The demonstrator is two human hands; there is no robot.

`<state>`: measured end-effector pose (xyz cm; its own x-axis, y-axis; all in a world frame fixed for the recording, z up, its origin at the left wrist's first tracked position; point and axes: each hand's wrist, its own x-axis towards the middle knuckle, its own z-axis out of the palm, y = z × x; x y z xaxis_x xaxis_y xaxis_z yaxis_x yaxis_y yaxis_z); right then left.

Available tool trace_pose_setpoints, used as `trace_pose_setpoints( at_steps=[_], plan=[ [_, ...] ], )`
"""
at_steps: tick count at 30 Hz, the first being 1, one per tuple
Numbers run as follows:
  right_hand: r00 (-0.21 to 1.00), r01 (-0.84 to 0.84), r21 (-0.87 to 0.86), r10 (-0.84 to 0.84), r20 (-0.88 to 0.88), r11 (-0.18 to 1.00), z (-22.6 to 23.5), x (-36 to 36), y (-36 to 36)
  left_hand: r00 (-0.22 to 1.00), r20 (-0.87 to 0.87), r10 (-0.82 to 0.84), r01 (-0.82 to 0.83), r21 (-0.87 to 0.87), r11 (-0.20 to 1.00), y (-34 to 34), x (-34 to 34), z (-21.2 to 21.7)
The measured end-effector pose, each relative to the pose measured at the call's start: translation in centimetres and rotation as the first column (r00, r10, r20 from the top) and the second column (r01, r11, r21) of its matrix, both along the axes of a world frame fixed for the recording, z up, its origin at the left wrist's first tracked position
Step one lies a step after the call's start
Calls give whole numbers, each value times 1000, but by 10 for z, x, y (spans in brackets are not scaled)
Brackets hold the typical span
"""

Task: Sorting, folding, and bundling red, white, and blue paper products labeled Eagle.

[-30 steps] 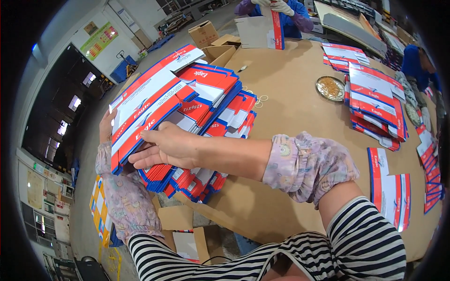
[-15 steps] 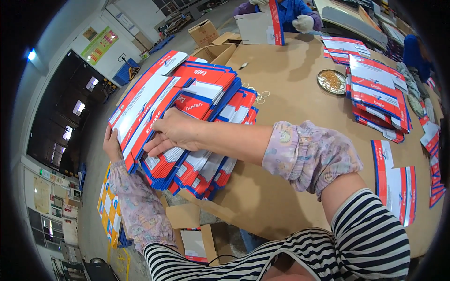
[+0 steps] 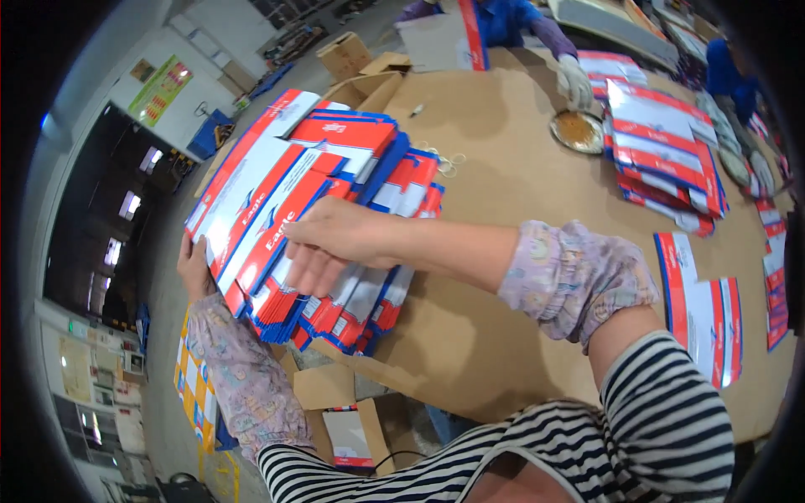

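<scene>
Cardboard-brown desk (image 3: 520,193), bearing all items below.
Fanned pile of flat printed cartons (image 3: 335,218), red, white and blue, at the desk's left edge, partly overhanging. Judged: thin card, stiff flat but easily creased, glossy and apt to slide; bulk probably weighty. Best held at opposite edges, squeezed together.
Right hand (image 3: 335,243): laid on top, fingers extended, pressing, not clenched.
Left hand (image 3: 194,268): under the pile's outer edge; fingers hidden, grip cannot be told.
Second carton stack (image 3: 662,151), far right.
Small round metal dish (image 3: 579,130) beside it.
</scene>
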<state>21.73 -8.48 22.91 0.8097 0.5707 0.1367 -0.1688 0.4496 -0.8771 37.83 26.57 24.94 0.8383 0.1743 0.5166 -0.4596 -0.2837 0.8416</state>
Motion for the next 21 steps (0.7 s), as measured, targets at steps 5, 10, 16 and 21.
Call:
trace_pose_setpoints(
  at_steps=[5,10,16,21],
  plan=[
    [734,674,-1,-669,118,739,-144,-56,-71,992,-125,23,-26,-27,999,4,-70,4],
    [725,661,-142,-676,-130,736,-253,-138,-116,724,621,300,-550,258,795,-97,-220,10],
    [783,586,-115,-597,-176,802,-250,-125,-112,768,423,-480,234,512,826,-288,-284,-137],
    [718,654,531,-220,-661,540,-261,-118,-139,839,78,-538,446,466,764,-418,-269,-237]
  ],
)
